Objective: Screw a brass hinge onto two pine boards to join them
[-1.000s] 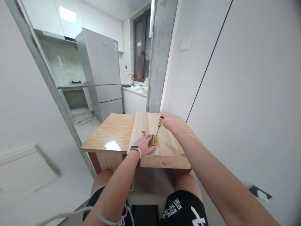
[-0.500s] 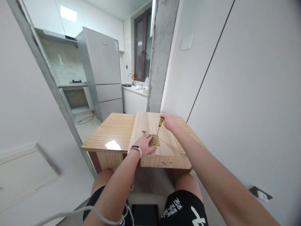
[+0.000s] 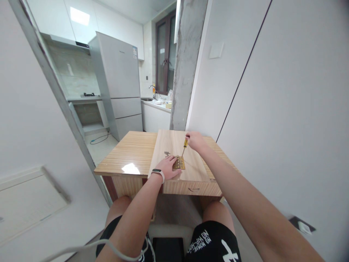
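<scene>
A brass-coloured hinge [image 3: 182,163] lies over the seam between two pale wooden boards [image 3: 167,140] on the table. My left hand [image 3: 169,168] presses on the hinge's left part with its fingers spread, covering some of it. In my right hand [image 3: 194,141] is the handle of a yellow screwdriver [image 3: 185,143], gripped from above. Its shaft slants down to the upper edge of the hinge's right leaf; the tip's exact contact is too small to make out. A small pile of dark screws [image 3: 167,153] sits on the left board, just beyond my left fingers.
The boards lie across a glossy wooden table [image 3: 131,147] with a drawer [image 3: 192,188] at the front. To the right stands a white wall panel [image 3: 272,109]. A grey fridge [image 3: 120,69] is farther back, and a pale cable [image 3: 109,244] crosses near my left forearm.
Almost nothing differs. My right hand and the screwdriver handle have turned very slightly; my left hand stays in place on the hinge.
</scene>
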The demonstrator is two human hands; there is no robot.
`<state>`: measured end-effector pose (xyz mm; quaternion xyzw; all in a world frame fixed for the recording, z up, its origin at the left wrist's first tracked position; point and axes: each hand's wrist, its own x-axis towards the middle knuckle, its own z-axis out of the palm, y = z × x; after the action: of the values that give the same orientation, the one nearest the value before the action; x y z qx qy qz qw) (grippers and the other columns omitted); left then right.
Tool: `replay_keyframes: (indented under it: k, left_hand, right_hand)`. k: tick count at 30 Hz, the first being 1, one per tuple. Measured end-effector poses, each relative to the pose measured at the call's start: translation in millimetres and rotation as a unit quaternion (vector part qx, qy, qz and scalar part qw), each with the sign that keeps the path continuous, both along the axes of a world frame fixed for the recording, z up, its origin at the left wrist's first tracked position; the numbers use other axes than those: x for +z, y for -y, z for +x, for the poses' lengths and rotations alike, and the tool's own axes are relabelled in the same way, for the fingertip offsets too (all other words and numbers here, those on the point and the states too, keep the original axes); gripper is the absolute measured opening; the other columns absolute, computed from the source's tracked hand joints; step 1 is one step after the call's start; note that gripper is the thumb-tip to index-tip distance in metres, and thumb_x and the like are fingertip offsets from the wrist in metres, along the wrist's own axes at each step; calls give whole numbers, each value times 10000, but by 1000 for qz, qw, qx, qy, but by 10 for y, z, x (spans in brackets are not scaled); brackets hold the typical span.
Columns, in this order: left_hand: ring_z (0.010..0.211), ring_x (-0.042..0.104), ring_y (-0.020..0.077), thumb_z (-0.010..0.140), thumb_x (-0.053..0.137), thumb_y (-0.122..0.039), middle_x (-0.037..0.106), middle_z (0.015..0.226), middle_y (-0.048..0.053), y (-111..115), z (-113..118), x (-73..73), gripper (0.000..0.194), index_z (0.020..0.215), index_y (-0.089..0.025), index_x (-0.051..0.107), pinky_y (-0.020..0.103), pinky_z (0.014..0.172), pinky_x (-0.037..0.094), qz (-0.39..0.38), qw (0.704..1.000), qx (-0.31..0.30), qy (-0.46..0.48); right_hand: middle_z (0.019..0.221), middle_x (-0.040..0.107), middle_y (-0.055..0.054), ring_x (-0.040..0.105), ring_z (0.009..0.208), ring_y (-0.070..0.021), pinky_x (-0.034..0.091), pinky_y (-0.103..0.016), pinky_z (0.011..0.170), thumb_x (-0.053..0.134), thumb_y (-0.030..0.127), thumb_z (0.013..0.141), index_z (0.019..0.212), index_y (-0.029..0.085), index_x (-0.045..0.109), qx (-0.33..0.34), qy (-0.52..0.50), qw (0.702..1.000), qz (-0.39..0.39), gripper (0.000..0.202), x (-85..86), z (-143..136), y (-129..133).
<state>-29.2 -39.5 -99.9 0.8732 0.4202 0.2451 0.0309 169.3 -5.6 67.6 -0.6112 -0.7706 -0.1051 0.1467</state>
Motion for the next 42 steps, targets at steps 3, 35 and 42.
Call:
replay_keyframes:
  k: [3,35,42]
  left_hand:
    - [1411,454,318,906,553,-671,528,1490,149,1,-2,4,736,1441,-167,544,464,1224,320,-2,1000,-2,1]
    - [1410,456,312,908,551,-679,536,1481,153,9,-6,8,746,1432,-147,549,438,1224,326,9,1000,-2,-4]
    - [1406,458,313,911,548,-675,536,1477,148,-3,-1,-2,736,1431,-155,550,441,1223,330,13,1000,-2,-4]
  right_hand:
    - [1146,756,-103,669,1077,-204,437,-260,940,512,251,1014,1119,209,777,11,-11,1000,10,288,-20,19,25]
    - [1095,767,-99,684,1023,-212,458,-267,893,575,206,961,1074,207,763,11,-44,999,26,220,-79,-27,-38]
    - [1158,763,-82,675,1103,-204,451,-256,975,544,174,984,1126,223,780,49,-64,996,30,280,-115,-18,-62]
